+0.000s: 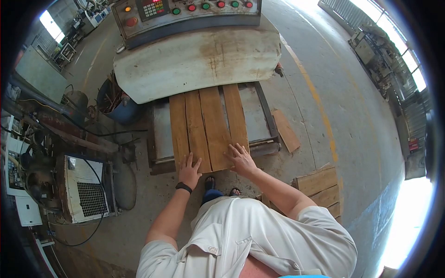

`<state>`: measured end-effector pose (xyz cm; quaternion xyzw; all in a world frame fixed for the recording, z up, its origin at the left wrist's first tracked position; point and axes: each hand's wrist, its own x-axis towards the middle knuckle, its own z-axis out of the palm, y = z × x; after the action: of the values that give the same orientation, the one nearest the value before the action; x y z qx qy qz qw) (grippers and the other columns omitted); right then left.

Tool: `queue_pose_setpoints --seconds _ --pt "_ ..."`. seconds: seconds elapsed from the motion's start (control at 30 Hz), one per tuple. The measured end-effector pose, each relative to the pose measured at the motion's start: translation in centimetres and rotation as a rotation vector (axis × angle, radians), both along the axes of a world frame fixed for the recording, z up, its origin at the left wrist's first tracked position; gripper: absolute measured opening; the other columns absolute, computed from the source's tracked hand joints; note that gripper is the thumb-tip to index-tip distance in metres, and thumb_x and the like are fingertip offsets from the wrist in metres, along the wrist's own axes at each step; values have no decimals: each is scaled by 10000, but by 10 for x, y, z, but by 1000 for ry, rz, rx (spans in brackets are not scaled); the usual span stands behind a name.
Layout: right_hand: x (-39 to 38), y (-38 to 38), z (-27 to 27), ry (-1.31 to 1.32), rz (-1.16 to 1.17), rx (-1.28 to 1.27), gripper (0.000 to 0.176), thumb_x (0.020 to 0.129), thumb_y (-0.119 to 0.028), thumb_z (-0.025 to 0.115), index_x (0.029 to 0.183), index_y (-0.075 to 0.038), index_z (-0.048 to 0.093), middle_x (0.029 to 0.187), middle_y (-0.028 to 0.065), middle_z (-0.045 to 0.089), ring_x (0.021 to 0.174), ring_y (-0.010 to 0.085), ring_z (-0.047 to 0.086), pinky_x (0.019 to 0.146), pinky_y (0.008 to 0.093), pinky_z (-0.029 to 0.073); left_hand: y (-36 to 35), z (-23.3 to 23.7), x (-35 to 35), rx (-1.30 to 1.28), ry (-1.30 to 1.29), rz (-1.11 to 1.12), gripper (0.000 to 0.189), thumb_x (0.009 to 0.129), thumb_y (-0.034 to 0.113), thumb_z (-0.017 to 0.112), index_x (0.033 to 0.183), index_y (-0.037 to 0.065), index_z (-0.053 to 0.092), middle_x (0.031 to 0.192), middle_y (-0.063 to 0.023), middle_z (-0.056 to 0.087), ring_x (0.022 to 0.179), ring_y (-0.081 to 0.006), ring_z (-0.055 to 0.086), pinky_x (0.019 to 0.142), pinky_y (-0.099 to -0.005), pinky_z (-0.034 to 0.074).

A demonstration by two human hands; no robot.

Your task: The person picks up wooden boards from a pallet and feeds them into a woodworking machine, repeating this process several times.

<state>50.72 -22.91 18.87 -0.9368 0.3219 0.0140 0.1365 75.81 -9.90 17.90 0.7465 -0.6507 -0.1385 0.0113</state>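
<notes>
Four planks (208, 125) lie side by side on the steel tabletop (163, 132), their far ends under the machine hood (199, 60). My left hand (189, 170) and right hand (241, 160) press flat, fingers spread, on their near ends, gripping nothing. Feeding, I judge; next needs an even push.

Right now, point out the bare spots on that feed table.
Bare metal shows on the table left of the boards, and a wider patch lies to their right. The middle is crowded: four boards side by side, with the left hand and right hand flat on their near ends.
</notes>
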Motion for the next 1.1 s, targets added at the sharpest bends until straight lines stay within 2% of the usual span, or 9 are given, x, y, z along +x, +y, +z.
queue_pose_setpoints --seconds 0.27,0.37,0.47,0.57,1.1 --pt "44 -73 2 -24 -27 31 735 745 -302 770 1411 -239 464 1520 113 325 1409 380 269 1155 503 253 -73 -1 43 44 -27 0 706 836 332 713 1461 275 390 1583 -102 189 1436 -364 210 1152 -542 256" --pt "61 -106 -9 -91 -31 -9 735 726 -305 785 1394 -250 481 1507 106 343 1386 377 301 1133 485 304 -106 4 61 87 -35 6 701 851 350 696 1469 274 375 1585 -102 184 1434 -361 217 1144 -541 274" --pt "78 -130 4 -32 -9 12 751 706 -318 799 1387 -259 488 1492 101 358 1351 366 343 1098 454 366 -133 17 71 141 -55 17 696 855 356 689 1469 268 375 1582 -105 187 1422 -365 240 1128 -541 305" --pt "89 -143 4 -19 -27 6 744 700 -327 805 1376 -262 500 1477 90 372 1322 357 369 1068 433 405 -149 17 77 138 -54 23 696 845 347 698 1463 261 389 1575 -111 201 1394 -370 285 1111 -542 335" --pt "129 -201 9 -13 -106 31 687 688 -305 805 1326 -274 553 1459 54 396 1318 324 386 1026 436 452 -221 23 109 143 -83 43 709 831 308 717 1457 262 387 1578 -84 208 1338 -350 377 1030 -503 454"
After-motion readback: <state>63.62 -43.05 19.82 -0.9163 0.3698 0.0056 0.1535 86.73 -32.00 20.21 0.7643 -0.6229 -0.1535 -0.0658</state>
